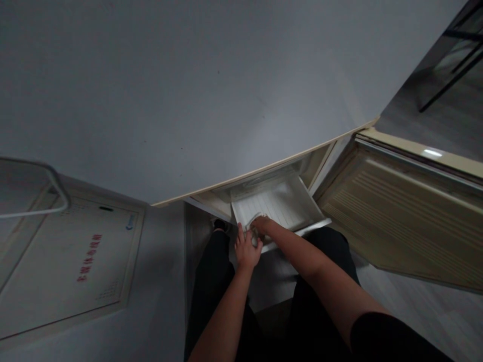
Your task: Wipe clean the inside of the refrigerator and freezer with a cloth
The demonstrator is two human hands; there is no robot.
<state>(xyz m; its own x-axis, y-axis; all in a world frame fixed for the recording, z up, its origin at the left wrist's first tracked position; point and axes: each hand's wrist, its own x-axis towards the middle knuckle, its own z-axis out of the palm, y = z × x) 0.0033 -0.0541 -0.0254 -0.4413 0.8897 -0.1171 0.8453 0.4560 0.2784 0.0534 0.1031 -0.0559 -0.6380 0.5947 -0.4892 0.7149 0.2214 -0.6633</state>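
A white plastic drawer (290, 198) with a ribbed bottom is pulled partly out of a low refrigerator compartment (313, 166). My left hand (247, 247) grips its front left corner, fingers over the left side and thumb by the front edge. Inside that same corner, my right hand (260, 224) reaches down with its fingers bent and closed. Something pale and whitish (252, 219) shows beside these fingers, too dim and small to name. The two hands are close together, and the right fingertips are partly hidden.
The yellowed refrigerator door (407, 216) stands wide open at the right. Above the drawer is the large grey refrigerator surface (241, 100). A wall panel with red characters (90, 256) and a metal rail (56, 186) are at the left. Dark chair legs (453, 75) stand at upper right.
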